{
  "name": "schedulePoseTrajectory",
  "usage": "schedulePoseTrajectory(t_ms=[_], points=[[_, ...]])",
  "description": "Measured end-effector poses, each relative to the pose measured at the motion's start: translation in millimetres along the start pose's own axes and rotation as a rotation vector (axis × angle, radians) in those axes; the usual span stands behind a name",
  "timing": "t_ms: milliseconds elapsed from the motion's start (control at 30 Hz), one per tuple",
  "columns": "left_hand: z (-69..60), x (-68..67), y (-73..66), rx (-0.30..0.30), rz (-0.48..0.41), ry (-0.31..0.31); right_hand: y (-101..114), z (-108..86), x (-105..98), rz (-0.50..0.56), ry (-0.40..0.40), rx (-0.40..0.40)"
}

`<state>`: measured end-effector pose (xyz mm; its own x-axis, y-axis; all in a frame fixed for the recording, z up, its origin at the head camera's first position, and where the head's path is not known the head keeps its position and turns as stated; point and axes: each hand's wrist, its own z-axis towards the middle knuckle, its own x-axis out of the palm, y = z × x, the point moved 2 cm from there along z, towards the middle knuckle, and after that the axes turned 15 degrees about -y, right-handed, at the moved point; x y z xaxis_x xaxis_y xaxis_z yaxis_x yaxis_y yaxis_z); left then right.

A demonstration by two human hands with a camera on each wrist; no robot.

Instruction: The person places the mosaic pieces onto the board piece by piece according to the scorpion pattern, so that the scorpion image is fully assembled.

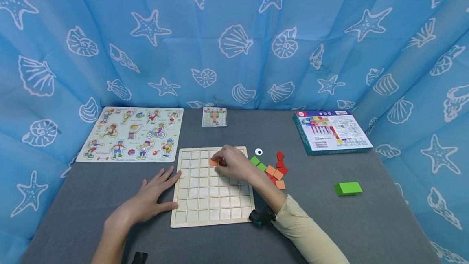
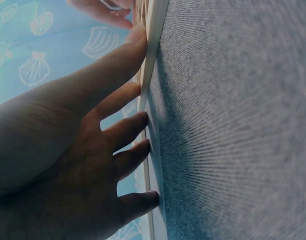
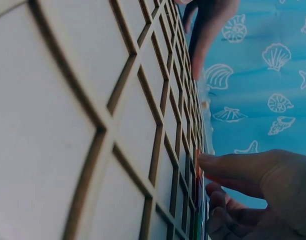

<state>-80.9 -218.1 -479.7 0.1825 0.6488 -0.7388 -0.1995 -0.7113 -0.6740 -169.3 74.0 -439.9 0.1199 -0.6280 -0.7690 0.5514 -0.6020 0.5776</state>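
Note:
A pale wooden grid board (image 1: pixel 203 192) with square cells lies flat on the grey table. Near its top edge, my right hand (image 1: pixel 234 164) pinches an orange square tile (image 1: pixel 213 162) between thumb and fingertips. The right wrist view has the thumb on the tile's orange edge (image 3: pixel 198 161), low against the grid; part of the tile is hidden by the hand. My left hand (image 1: pixel 146 199) rests beside the board's left edge, fingers spread and thumb touching the rim, as the left wrist view (image 2: pixel 83 130) also has it.
Loose orange tiles (image 1: pixel 280 185), green tiles (image 1: pixel 255 160), red pieces (image 1: pixel 280 155) and a white ring (image 1: pixel 258 152) lie right of the board. Behind are a picture card (image 1: pixel 214 122) and sports puzzle (image 1: pixel 128 133); rightward, a box (image 1: pixel 333 133) and green block (image 1: pixel 348 188).

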Motion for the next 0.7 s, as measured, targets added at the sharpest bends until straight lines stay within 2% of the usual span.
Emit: schedulePoseTrajectory(t_ms=[233,400,500,567,633,700], points=[[0.2,-2.2,-4.6,-0.026,0.008,0.021,-11.6,-9.5,-14.3,0.063,-0.027,0.086],[0.9,-1.5,-3.7,-0.043,0.021,0.022,-26.5,-19.1,-30.8,0.148,-0.045,0.162],[1.1,-4.6,-11.1,-0.066,0.027,0.041,-35.6,-25.5,-39.8,0.174,-0.065,0.2],[1.6,-3.5,-9.8,-0.079,0.031,0.042,-40.7,-30.8,-45.6,0.174,-0.078,0.22],[1.8,-3.9,-10.0,-0.066,0.028,0.052,-45.5,-36.7,-50.9,0.169,-0.09,0.234],[1.7,-0.4,-1.8,-0.046,0.011,0.031,-50.5,-43.3,-56.0,0.161,-0.097,0.238]])
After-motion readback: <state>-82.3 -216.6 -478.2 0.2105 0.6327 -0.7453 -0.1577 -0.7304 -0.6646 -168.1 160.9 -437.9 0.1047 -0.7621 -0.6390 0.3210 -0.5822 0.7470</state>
